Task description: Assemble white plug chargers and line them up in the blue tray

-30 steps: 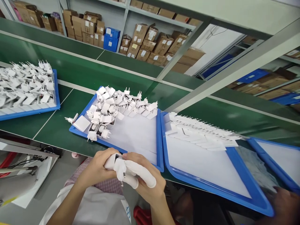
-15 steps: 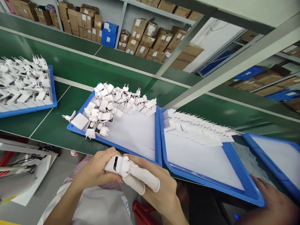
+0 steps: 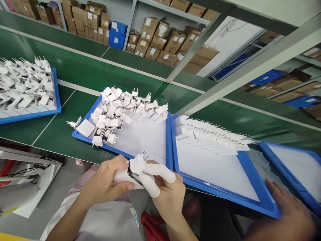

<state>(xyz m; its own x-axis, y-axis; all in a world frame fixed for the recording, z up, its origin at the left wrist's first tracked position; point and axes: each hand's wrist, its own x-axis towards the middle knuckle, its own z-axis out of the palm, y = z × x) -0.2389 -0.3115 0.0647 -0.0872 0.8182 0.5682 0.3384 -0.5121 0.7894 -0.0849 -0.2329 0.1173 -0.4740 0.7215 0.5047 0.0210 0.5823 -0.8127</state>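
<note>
My left hand (image 3: 106, 182) is closed round the white housing of a plug-in charger (image 3: 121, 177). Two fingers of my right hand (image 3: 169, 195) wear white finger cots, and they pinch the charger's plug cap (image 3: 137, 164), whose two pins point up and right. The cap sits tilted at the housing's end, and a dark gap with some circuit board shows beneath it. Just beyond my hands lies a blue tray (image 3: 117, 149) lined with white. A heap of white chargers (image 3: 110, 112) fills its far and left parts, several with their caps hanging off.
At right, another blue tray (image 3: 220, 195) holds chargers in neat rows (image 3: 210, 135), pins up. Another person's hand (image 3: 286, 201) is at its right corner. A further blue tray (image 3: 293, 167) lies beyond. A full tray of chargers (image 3: 27, 85) stands left. A metal post (image 3: 240, 72) slants overhead.
The plug cap has tipped up from the housing, so its pins now point upward and the inside shows. My right hand has turned and drawn slightly left.
</note>
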